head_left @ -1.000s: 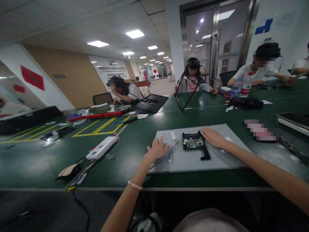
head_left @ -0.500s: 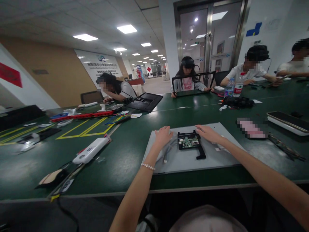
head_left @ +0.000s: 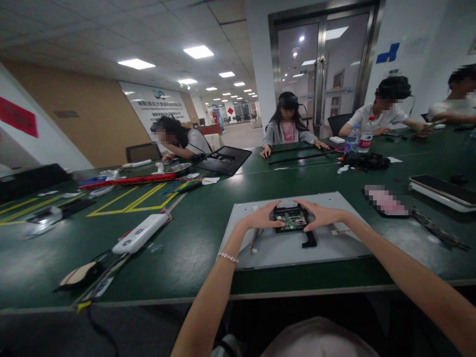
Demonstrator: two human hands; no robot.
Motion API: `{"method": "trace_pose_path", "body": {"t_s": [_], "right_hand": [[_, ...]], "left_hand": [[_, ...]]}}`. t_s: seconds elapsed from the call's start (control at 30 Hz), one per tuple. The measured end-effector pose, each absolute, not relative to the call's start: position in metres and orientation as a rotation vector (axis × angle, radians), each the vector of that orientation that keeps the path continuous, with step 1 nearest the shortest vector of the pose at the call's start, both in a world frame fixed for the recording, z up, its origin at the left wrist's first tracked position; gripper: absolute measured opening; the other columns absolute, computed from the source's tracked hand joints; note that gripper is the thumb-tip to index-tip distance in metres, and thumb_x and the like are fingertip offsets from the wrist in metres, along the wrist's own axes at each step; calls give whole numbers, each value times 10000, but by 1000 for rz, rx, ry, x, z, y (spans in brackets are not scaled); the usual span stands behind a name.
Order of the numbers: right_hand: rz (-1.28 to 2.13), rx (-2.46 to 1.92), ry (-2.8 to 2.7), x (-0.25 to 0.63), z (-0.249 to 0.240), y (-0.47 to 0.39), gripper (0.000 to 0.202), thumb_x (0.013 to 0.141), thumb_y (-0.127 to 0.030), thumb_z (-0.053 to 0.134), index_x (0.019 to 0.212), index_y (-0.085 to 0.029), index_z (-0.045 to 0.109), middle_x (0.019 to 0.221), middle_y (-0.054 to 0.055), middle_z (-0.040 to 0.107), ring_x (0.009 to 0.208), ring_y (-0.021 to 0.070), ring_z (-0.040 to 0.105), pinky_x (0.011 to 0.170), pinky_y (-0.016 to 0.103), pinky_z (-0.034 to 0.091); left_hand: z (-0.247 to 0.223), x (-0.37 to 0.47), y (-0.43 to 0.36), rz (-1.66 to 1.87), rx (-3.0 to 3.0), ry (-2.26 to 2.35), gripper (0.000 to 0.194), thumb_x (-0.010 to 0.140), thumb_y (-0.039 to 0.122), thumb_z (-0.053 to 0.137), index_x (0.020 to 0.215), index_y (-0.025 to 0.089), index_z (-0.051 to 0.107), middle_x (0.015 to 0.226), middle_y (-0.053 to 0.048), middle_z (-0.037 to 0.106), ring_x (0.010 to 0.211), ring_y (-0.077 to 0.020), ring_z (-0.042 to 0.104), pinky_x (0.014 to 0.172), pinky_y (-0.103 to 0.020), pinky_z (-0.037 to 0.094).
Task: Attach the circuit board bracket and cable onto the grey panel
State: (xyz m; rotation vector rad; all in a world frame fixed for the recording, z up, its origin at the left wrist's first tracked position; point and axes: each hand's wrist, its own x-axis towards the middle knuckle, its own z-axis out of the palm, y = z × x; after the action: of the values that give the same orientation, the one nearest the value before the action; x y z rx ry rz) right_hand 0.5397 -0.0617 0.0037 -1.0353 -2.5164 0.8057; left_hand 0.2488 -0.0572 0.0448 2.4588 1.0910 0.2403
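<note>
From my head camera, I see the bracket (head_left: 309, 243) lying flat on the grey panel (head_left: 267, 255), between my left hand (head_left: 265, 216) and my right hand (head_left: 320, 216). Thumb and fingers of each hand stand wide apart in a curve, one hand about each side of it; I cannot tell whether they grip it. Its tray-like body sits at the far end, and its narrow arm reaches back towards me, below my right thumb, ending in a foot that turns left. The long axis, arm included, runs away from me, its near end leaning slightly right.

The tray part of the bracket holds the green board (head_left: 293, 221), longer from hand to hand than front to back. A pale cable (head_left: 254, 243) lies on the panel, just under my left hand.

Well beyond my right hand, slightly right of it, two bottles stand upright, the blue-labelled bottle (head_left: 352, 141) left of the red-capped bottle (head_left: 366, 136); how full they are I cannot tell. A shallow dish (head_left: 179, 168) lies far ahead and left of my left hand; its contents are too small to make out. The white pack (head_left: 139, 235) lies left of that hand, well apart.
</note>
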Motion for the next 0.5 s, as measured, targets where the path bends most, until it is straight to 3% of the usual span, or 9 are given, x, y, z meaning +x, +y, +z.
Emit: {"method": "trace_pose_path", "body": {"t_s": [0.17, 0.5], "right_hand": [[842, -1050, -2494, 544, -1, -58, 1159, 676, -667, 708, 1559, -273, 71, 1599, 105, 196, 1434, 356, 217, 1168, 539, 121], [827, -1117, -2498, 541, 5, -64, 1100, 700, -676, 674, 1554, -243, 131, 1583, 116, 238, 1423, 346, 243, 1169, 508, 140]], "left_hand": [[51, 247, -59, 212, 2342, 1017, 1067, 692, 587, 711, 1537, 205, 184, 1589, -113, 217, 1435, -288, 254, 1180, -412, 203], [42, 246, -51, 196, 2398, 931, 997, 663, 535, 758, 1494, 203, 319, 1512, -129, 349, 1380, -295, 338, 1153, -422, 249]]}}
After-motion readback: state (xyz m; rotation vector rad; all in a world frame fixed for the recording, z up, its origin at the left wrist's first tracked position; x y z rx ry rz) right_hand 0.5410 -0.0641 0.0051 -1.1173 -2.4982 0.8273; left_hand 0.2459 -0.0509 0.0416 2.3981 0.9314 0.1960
